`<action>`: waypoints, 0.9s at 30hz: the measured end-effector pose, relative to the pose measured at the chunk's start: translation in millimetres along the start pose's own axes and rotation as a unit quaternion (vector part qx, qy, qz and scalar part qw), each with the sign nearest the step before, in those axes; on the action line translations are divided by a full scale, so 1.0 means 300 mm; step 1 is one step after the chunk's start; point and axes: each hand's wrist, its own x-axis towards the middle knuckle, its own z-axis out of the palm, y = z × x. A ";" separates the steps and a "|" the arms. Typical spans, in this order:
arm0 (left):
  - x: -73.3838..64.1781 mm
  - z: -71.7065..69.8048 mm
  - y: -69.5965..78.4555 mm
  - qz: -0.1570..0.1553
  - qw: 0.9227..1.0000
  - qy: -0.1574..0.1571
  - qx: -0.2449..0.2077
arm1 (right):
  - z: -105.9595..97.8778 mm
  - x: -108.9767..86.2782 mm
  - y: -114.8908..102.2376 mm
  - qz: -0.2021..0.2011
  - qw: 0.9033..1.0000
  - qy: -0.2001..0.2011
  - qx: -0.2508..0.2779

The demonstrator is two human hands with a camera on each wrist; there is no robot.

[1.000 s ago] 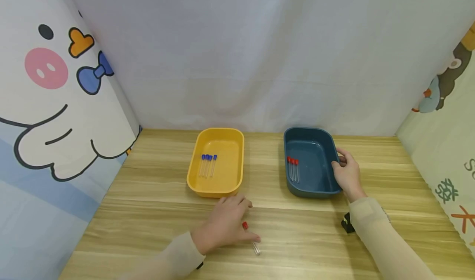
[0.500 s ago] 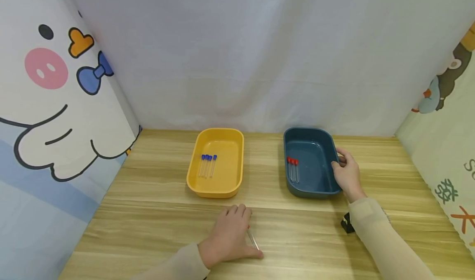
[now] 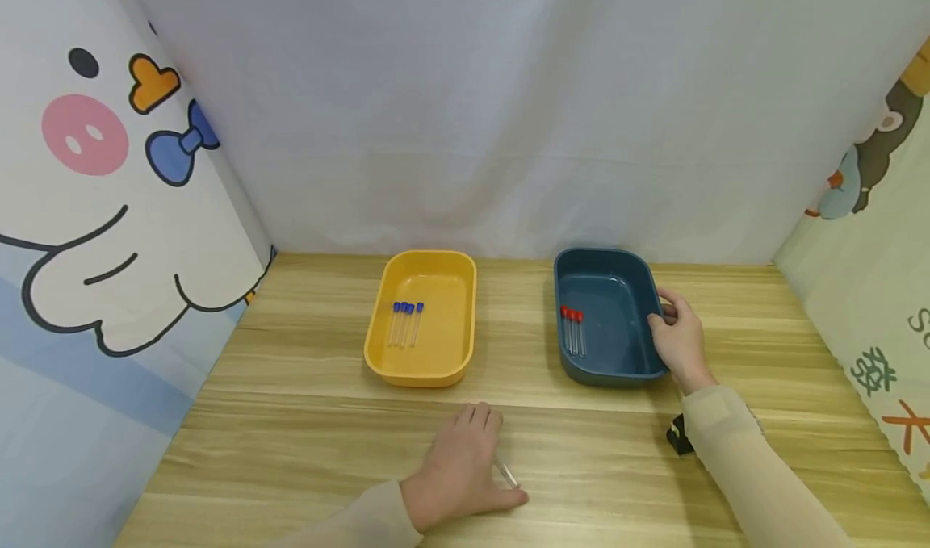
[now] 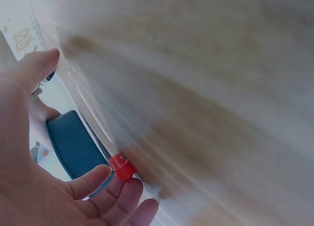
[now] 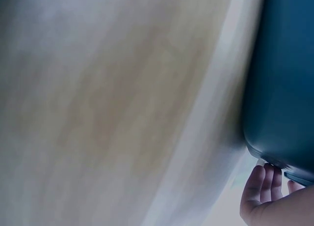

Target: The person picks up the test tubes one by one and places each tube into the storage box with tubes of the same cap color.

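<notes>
A clear test tube [image 3: 506, 473] with a red cap lies on the wooden table, partly covered by my left hand [image 3: 465, 471]. In the left wrist view, fingertips touch the red cap [image 4: 121, 167], while the thumb is spread wide toward the tube's other end. My right hand [image 3: 680, 345] grips the right wall of a dark blue tray [image 3: 613, 380], thumb over the rim and fingers outside. Several red-capped tubes [image 3: 574, 334] lie along that tray's left side. To the left, a yellow tray [image 3: 421, 377] contains several blue-capped tubes [image 3: 404, 326].
A small black object [image 3: 679, 437] shows beside the right sleeve. Behind both trays a pale cloth backdrop [image 3: 508, 128] rises at the table's back edge. Printed cloth panels [image 3: 87, 233] stand on the left and right sides.
My left hand has shifted right and slightly toward me over the red-capped tube, which has slid a little rightward; its cap is now hidden in the head view. The right hand stays on the tray.
</notes>
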 end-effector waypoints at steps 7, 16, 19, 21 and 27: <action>0.010 0.001 0.025 0.008 1.000 -0.001 0.007 | -0.001 0.000 -0.002 -0.002 1.000 0.006 -0.007; 0.034 -0.024 0.025 0.030 0.998 0.018 -0.049 | -0.002 -0.004 -0.012 0.001 1.000 -0.001 -0.002; 0.049 -0.043 0.019 0.033 0.995 0.022 -0.088 | -0.002 -0.003 -0.015 0.003 1.000 0.001 -0.003; 0.060 -0.053 0.016 0.038 0.993 0.028 -0.109 | -0.001 -0.001 -0.014 0.004 1.000 0.002 -0.004; 0.094 -0.084 0.016 0.069 0.982 0.068 -0.160 | 0.000 -0.001 -0.011 0.007 1.000 0.004 0.002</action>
